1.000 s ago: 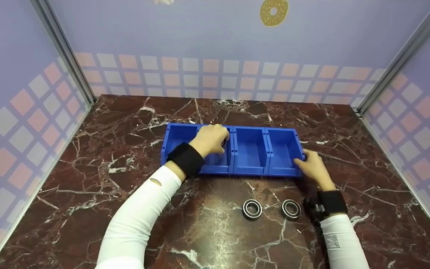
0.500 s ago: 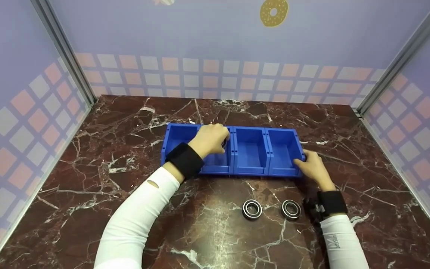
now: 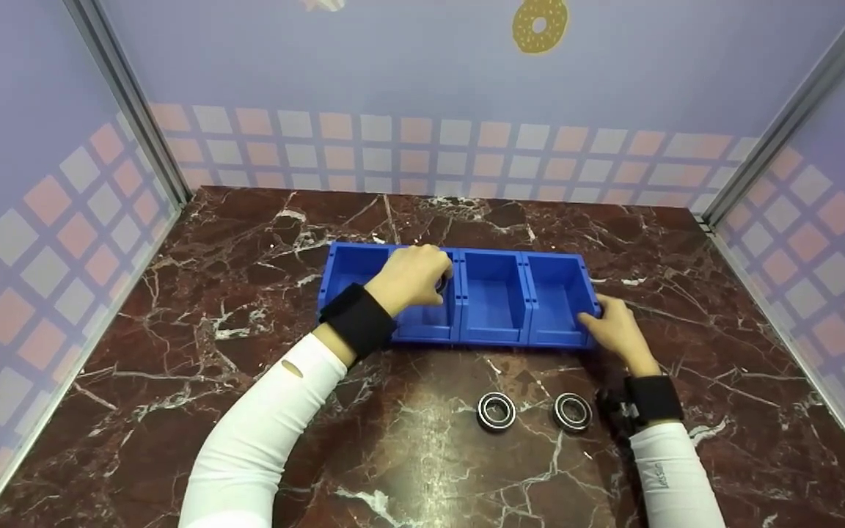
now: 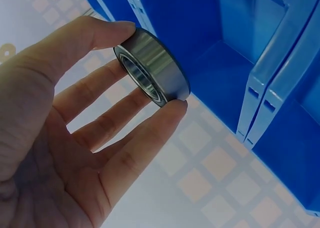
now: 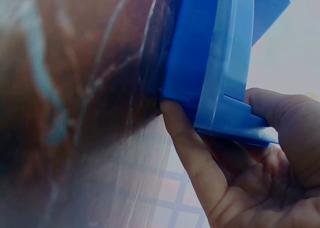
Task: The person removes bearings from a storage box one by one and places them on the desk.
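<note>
A steel ball bearing (image 4: 155,62) is pinched between the thumb and fingers of my left hand (image 4: 75,112), as the left wrist view shows. In the head view that left hand (image 3: 414,276) is over the second compartment from the left of a blue bin row (image 3: 492,297), hiding most of the bearing. My right hand (image 3: 616,334) grips the right end wall of the bins. In the right wrist view the thumb of the right hand (image 5: 260,178) lies over the blue wall (image 5: 225,102), with fingers on its outer side.
Two more bearings, one left (image 3: 496,411) and one right (image 3: 572,412), lie flat on the dark red marbled table (image 3: 195,367) in front of the bins. Patterned panels (image 3: 422,73) enclose the table at the back and both sides.
My left wrist and forearm have shifted slightly left and down, while the left hand stays over the same compartment with the bearing. The right hand and bins look unmoved.
</note>
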The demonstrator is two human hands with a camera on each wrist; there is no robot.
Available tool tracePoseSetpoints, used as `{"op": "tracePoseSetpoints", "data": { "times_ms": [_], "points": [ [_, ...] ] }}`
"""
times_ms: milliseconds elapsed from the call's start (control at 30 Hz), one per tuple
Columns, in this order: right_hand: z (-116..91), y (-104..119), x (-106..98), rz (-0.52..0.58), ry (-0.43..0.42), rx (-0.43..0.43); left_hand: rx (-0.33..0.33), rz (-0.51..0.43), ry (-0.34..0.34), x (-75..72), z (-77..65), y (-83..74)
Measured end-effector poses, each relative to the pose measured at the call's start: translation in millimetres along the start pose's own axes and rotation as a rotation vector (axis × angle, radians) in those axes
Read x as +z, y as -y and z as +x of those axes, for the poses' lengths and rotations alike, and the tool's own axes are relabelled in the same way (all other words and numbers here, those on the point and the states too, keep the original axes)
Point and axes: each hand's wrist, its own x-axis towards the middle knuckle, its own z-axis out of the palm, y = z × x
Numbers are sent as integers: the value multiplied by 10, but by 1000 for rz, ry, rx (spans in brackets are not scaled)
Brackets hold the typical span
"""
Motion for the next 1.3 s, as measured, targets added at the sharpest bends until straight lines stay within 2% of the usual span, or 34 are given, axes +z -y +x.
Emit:
{"op": "tracePoseSetpoints", "data": {
  "times_ms": [333,633,1300],
  "points": [
    [-7,2,4,-4,-8,-5,3,-35,19,-59,-110,-47],
    [-14,-2,12,10,-5,3,45,-51,-26,-68,-202,-71],
    [-9,2,9,6,-12,-6,66,-58,-37,-74,-398,-143]
  ]
}}
